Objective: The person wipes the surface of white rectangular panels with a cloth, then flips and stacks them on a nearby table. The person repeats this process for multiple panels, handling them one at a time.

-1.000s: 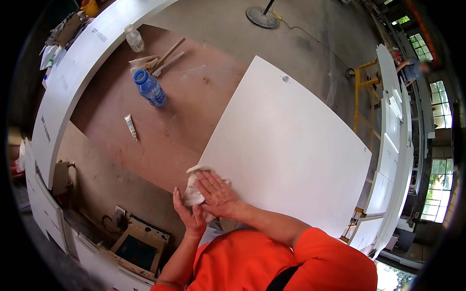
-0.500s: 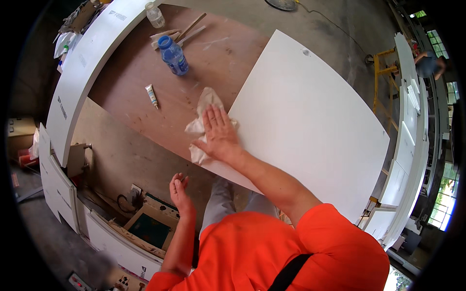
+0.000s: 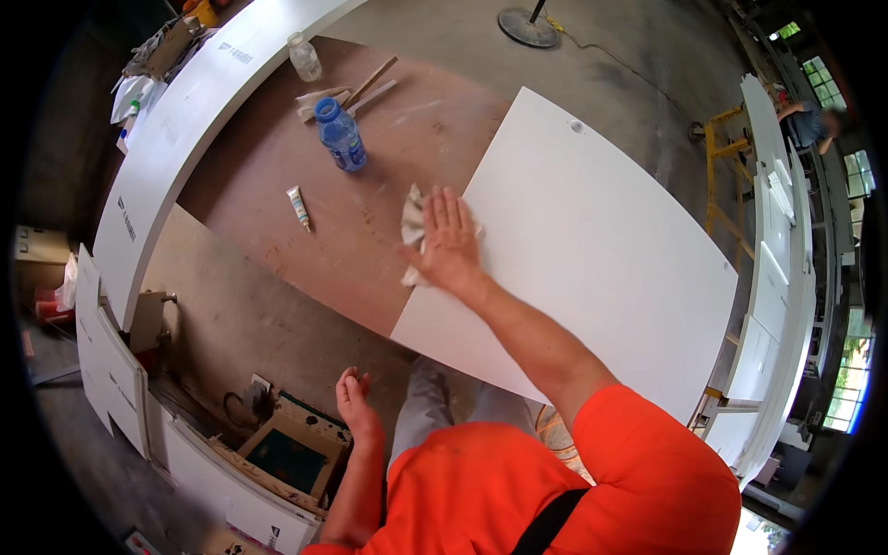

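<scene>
My right hand [image 3: 450, 242] lies with fingers stretched over a crumpled off-white cloth [image 3: 413, 219], pressing it against the left edge of a large white panel [image 3: 601, 250]. Most of the cloth is hidden under the palm. The panel has one curved side and rests on a brown board [image 3: 324, 268]. My left hand [image 3: 353, 400] hangs in the air short of the board, its fingers loosely curled and apart, with nothing visible in it. On the board, left of the cloth, lies a small white tube [image 3: 299, 209]; farther back stands an uncapped blue bottle [image 3: 340, 135].
A clear jar [image 3: 304, 57] and thin wooden sticks [image 3: 372, 81] are at the board's far end. A curved white panel [image 3: 176, 139] arches along the left. An open box [image 3: 287, 450] is low at left. A yellow ladder [image 3: 726, 176] and another person [image 3: 814, 125] are at right.
My right hand and the cloth have moved right along the board to the panel's edge. My left hand has shifted slightly right and down; the view has tilted a little.
</scene>
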The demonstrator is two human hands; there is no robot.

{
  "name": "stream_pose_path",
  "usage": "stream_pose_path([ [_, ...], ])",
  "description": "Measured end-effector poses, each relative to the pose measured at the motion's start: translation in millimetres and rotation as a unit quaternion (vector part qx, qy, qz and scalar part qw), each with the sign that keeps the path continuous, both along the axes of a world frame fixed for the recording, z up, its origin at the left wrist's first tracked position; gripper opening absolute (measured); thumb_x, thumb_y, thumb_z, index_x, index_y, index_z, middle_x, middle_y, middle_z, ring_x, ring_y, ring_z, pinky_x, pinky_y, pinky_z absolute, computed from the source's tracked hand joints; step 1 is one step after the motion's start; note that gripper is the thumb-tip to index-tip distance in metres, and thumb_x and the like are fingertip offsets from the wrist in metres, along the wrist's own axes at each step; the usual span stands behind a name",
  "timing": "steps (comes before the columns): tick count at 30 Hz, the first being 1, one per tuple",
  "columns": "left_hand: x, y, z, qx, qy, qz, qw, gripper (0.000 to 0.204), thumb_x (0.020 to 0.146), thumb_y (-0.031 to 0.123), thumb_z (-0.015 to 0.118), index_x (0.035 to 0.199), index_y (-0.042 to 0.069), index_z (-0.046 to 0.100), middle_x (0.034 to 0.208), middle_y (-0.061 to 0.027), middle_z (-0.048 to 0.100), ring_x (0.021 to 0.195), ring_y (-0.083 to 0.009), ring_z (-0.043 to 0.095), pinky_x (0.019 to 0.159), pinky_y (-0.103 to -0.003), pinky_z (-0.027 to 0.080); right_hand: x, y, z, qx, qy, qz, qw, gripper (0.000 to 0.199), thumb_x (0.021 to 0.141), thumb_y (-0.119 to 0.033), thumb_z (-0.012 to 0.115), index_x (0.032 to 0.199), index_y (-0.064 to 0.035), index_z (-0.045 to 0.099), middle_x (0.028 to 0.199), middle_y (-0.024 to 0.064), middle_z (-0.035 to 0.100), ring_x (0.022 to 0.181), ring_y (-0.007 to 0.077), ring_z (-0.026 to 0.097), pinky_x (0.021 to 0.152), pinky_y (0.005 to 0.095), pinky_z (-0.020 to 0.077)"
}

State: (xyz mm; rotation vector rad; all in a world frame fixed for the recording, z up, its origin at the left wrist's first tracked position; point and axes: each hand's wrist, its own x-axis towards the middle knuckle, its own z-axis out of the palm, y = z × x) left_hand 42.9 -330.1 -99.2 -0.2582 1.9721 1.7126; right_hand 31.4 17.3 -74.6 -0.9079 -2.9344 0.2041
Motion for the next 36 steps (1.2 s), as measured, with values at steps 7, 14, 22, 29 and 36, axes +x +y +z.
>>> stream_pose_path([
  [7, -59.4, 82.5, 13.2, 0.067, 0.057, -0.034, 0.996, 0.037, 0.11, 0.027, 0.051, 0.132, -0.002, 0.058, 0.125, -0.0095, 0.063, 0.113, -0.0172, 0.063, 0.097, -0.031, 0.05, 126.1, -110.5, 11.4, -0.084, 0.088, 0.009, 0.993, 0.094, 0.092, -0.065, 0.056, 0.148, 0.0102, 0.043, 0.16, 0.0267, 0.035, 0.151, 0.0394, 0.032, 0.126, 0.051, 0.0199],
  [14, -47.1, 86.3, 3.7, 0.06, -0.02, -0.187, 0.98, 0.048, 0.11, 0.037, 0.047, 0.13, -0.005, 0.063, 0.116, -0.0114, 0.07, 0.103, -0.0187, 0.066, 0.095, -0.034, 0.052, 307.1, -60.3, -8.0, -0.006, -0.001, -0.191, 0.981, 0.087, 0.101, -0.052, 0.049, 0.151, 0.0173, 0.03, 0.161, 0.0376, 0.021, 0.152, 0.0521, 0.016, 0.125, 0.0587, 0.0108],
  [22, -58.0, 95.1, 1.6, 0.107, -0.183, -0.079, 0.974, 0.065, 0.111, 0.048, 0.032, 0.127, -0.006, 0.064, 0.114, -0.0149, 0.073, 0.108, -0.0269, 0.068, 0.102, -0.041, 0.049, 71.8, -133.6, -6.1, -0.042, 0.063, 0.094, 0.993, 0.078, 0.092, -0.041, 0.059, 0.153, 0.0042, 0.041, 0.163, 0.0203, 0.034, 0.153, 0.0345, 0.03, 0.127, 0.0488, 0.0171],
  [29, -44.9, 98.1, 17.5, 0.06, -0.112, -0.156, 0.98, 0.067, 0.109, 0.054, 0.04, 0.113, -0.006, 0.07, 0.102, -0.0142, 0.074, 0.091, -0.0216, 0.069, 0.087, -0.038, 0.054, 131.6, -136.4, 0.3, -0.076, 0.061, 0.102, 0.99, 0.076, 0.091, -0.042, 0.061, 0.15, 0.0036, 0.046, 0.163, 0.0197, 0.036, 0.153, 0.0342, 0.03, 0.127, 0.0491, 0.016],
  [36, -23.7, 81.6, 34.8, -0.043, 0.308, -0.287, 0.906, 0.037, 0.102, 0.029, 0.057, 0.12, -0.002, 0.068, 0.125, -0.0163, 0.068, 0.116, -0.0292, 0.063, 0.101, -0.042, 0.046, 151.0, -138.7, -8.5, -0.097, 0.013, 0.121, 0.988, 0.073, 0.097, -0.045, 0.052, 0.155, -0.0015, 0.041, 0.167, 0.0152, 0.03, 0.156, 0.0328, 0.022, 0.128, 0.0486, 0.0106],
])
